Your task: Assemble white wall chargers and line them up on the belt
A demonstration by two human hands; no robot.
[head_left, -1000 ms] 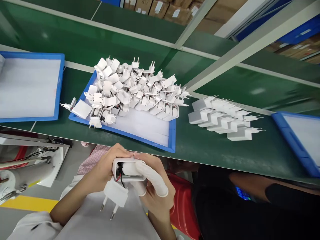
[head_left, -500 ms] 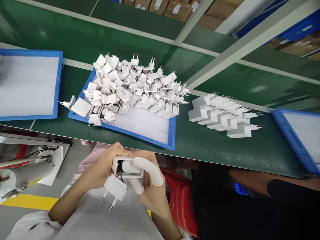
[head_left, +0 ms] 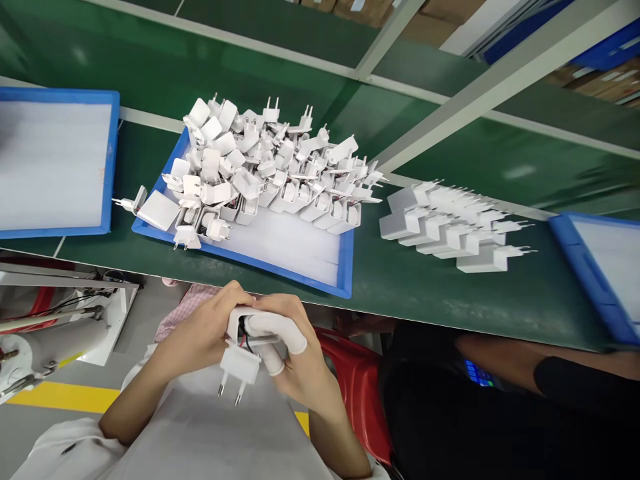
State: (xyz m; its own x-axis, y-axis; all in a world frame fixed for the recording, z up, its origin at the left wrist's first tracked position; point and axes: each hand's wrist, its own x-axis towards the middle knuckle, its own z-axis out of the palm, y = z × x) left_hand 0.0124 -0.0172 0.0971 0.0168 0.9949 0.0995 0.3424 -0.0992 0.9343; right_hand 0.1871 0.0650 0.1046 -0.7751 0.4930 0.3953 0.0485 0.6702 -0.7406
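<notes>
Both hands hold one white charger housing [head_left: 237, 325] over my lap, below the table edge. My left hand [head_left: 203, 337] wraps its left side, fingers closed. My right hand [head_left: 290, 353] grips the right side, with white finger cots on two fingers laid across the open shell. A white two-pin plug cap [head_left: 239, 365] hangs under the housing on red and black wires. Straight ahead on the green table a blue tray [head_left: 280, 267] carries a heap of unassembled white chargers [head_left: 270, 173].
Several finished chargers [head_left: 450, 223] lie in rows right of the tray. Another blue tray [head_left: 50, 167] sits at far left and one more [head_left: 600, 267] at far right. A metal fixture [head_left: 50, 327] stands lower left. A person in black [head_left: 500, 400] sits at my right.
The plug cap has swung up closer to the housing. My hands shifted slightly up, and the view tilted a little.
</notes>
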